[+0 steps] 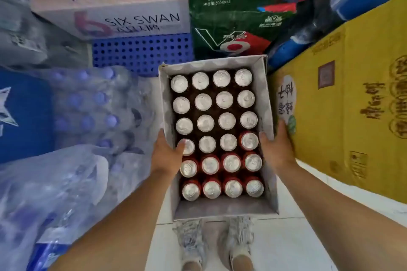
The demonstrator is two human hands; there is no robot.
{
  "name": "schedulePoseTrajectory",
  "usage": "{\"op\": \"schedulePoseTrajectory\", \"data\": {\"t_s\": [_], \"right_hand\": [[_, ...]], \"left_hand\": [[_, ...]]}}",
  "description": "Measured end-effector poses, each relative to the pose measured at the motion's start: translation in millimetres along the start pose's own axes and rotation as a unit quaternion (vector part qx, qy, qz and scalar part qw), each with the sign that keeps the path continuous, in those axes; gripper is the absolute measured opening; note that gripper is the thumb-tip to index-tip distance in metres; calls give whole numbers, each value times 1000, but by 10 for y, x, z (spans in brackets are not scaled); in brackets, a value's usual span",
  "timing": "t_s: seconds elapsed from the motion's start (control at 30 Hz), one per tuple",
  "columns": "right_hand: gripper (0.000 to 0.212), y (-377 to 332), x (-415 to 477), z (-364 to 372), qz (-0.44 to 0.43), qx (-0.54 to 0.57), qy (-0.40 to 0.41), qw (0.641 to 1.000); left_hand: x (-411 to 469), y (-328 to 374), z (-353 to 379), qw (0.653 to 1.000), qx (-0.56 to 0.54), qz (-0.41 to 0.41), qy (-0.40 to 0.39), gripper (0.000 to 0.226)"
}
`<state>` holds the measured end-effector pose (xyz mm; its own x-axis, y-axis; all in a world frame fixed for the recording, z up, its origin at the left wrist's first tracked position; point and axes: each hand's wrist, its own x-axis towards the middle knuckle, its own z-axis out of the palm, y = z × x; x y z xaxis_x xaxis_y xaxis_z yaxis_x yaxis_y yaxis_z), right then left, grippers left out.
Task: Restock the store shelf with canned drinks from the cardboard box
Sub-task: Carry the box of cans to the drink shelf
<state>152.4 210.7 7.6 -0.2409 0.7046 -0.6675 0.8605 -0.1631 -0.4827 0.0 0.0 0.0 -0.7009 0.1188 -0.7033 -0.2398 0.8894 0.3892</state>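
Note:
An open grey cardboard box [222, 209] sits low in front of me above the white floor, full of red canned drinks [226, 121] standing upright in rows, silver tops showing. My left hand [166, 156] grips the box's left wall, thumb over the rim beside a can. My right hand [277, 147] grips the right wall the same way. No store shelf is in view.
Shrink-wrapped packs of water bottles [92, 112] crowd the left. A yellow carton [352, 105] stands at the right. Behind the box are a green beer case [233, 11], a white "SIX SWAN" carton [123, 17] and a blue perforated crate [143, 53]. My two shoes [215, 242] stand on white tiles.

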Motion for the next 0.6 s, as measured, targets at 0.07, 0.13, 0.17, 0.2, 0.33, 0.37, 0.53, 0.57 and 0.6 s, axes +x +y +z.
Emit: {"op": "schedulePoseTrajectory", "data": {"t_s": [0.07, 0.13, 0.17, 0.2, 0.33, 0.37, 0.53, 0.57, 0.6], "right_hand": [[75, 32, 141, 67, 0, 13, -6, 1000], [87, 143, 296, 131, 6, 49, -24, 999], [90, 288, 420, 183, 14, 65, -34, 997], [90, 406, 509, 218, 19, 77, -43, 996], [66, 285, 449, 191, -2, 43, -58, 997], [54, 314, 462, 196, -10, 19, -47, 999], [28, 383, 451, 277, -53, -97, 48, 993], [26, 385, 431, 270, -53, -99, 51, 992], [25, 382, 409, 254, -57, -97, 51, 992]], "left_hand": [[148, -72, 51, 1000, 16, -5, 6, 70], [238, -148, 72, 1000, 21, -20, 5, 63], [262, -168, 98, 1000, 19, -21, 9, 59], [280, -195, 126, 999, 20, -27, 12, 54], [365, -304, 194, 999, 21, -3, 47, 40], [371, -320, 201, 999, 21, 0, 50, 38], [326, -321, 159, 997, 6, 15, 70, 35], [311, -311, 150, 997, 3, 23, 73, 34], [292, -304, 138, 997, 2, 26, 74, 34]]}}
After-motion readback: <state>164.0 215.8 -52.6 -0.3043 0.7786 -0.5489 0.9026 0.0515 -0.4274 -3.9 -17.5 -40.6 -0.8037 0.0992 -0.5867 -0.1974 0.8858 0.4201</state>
